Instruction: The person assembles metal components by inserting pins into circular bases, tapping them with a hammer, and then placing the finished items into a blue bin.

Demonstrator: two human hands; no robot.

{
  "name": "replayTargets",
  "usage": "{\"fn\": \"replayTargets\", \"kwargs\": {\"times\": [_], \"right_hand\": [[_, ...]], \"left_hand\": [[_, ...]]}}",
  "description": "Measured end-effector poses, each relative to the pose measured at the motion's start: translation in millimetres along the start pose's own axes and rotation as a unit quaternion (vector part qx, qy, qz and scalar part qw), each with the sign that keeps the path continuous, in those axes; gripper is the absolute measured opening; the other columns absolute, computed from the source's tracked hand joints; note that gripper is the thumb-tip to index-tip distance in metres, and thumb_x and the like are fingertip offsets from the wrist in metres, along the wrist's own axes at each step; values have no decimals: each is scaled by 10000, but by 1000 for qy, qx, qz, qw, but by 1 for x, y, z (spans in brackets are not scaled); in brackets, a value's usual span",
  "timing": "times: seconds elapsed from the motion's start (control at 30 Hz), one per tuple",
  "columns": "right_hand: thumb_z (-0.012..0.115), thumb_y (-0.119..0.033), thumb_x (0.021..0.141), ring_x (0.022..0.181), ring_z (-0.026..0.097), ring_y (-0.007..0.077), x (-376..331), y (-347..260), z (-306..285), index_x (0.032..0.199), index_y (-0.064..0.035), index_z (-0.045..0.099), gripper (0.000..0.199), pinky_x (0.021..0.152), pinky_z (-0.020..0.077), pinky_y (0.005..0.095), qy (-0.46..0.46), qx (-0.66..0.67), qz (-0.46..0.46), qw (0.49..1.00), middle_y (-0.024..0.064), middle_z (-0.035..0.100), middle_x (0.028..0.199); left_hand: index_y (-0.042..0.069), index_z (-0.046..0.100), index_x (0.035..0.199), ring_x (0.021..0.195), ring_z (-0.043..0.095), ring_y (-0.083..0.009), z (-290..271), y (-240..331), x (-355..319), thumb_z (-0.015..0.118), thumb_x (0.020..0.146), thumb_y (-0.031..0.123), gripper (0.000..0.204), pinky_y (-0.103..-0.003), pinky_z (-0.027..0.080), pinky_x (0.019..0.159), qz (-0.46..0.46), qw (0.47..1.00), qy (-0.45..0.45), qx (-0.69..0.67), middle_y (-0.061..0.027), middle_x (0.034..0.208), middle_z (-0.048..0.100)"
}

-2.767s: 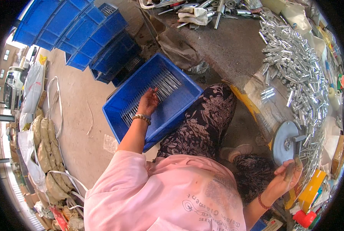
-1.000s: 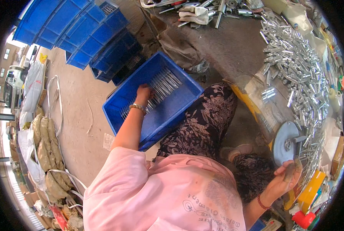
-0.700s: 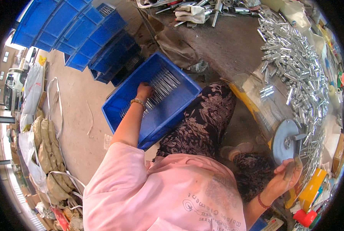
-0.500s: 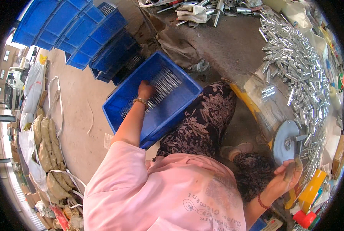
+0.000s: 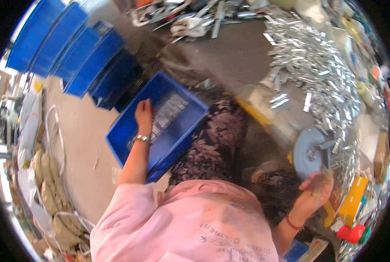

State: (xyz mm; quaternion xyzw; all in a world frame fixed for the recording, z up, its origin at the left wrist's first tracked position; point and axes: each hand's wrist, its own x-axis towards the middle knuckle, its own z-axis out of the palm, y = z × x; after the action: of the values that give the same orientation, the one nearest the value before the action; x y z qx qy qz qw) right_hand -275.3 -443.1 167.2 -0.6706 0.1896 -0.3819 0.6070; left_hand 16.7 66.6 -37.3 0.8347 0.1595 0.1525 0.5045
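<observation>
My left hand (image 5: 144, 116) reaches down into a blue plastic crate (image 5: 129, 131) on the floor, resting on a layer of small shiny metal pieces (image 5: 166, 115); whether its fingers grip any is hidden. A bracelet circles that wrist. My right hand (image 5: 313, 193) is low at the right, closed around a flat brownish piece (image 5: 320, 183) held close to a grey grinding wheel (image 5: 307, 153).
A big heap of silvery metal pieces (image 5: 321, 74) covers the workbench at the right. Stacked blue crates (image 5: 68, 52) stand at the upper left. Tools and rags (image 5: 195, 22) lie at the top. Sacks and cords (image 5: 46, 192) lie on the floor at left.
My left hand has moved a little farther into the crate, toward its far side. The view has shifted and blurred. My right hand stays by the grinding wheel.
</observation>
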Motion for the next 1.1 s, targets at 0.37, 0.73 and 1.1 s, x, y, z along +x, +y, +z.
{"fn": "replayTargets", "kwargs": {"times": [0.37,0.73,1.1], "right_hand": [[670,-73,1064,694,682,114,-2,-39,6,1210,10,714,174,610,552,247,-40,-4,90,995,99,740,951],[706,84,934,818,715,146,1,-74,-52,1140,-20,774,241,661,563,300,-28,-241,-60,968,102,728,974],[652,-109,890,944,697,318,109,7,-103,890,-95,704,54,752,599,446,12,-596,-257,761,98,648,1009]], "left_hand": [[57,770,1097,832,706,-168,85,343,-141,793,962,78,139,-297,558,741,397,839,-342,-145,-68,968,730],[75,704,1063,913,680,-307,134,375,-162,786,930,187,192,-412,529,807,485,804,-315,139,-109,974,630],[12,676,1055,879,636,-254,130,370,-173,721,950,6,114,-363,509,791,499,797,-337,45,-102,978,600]]}}
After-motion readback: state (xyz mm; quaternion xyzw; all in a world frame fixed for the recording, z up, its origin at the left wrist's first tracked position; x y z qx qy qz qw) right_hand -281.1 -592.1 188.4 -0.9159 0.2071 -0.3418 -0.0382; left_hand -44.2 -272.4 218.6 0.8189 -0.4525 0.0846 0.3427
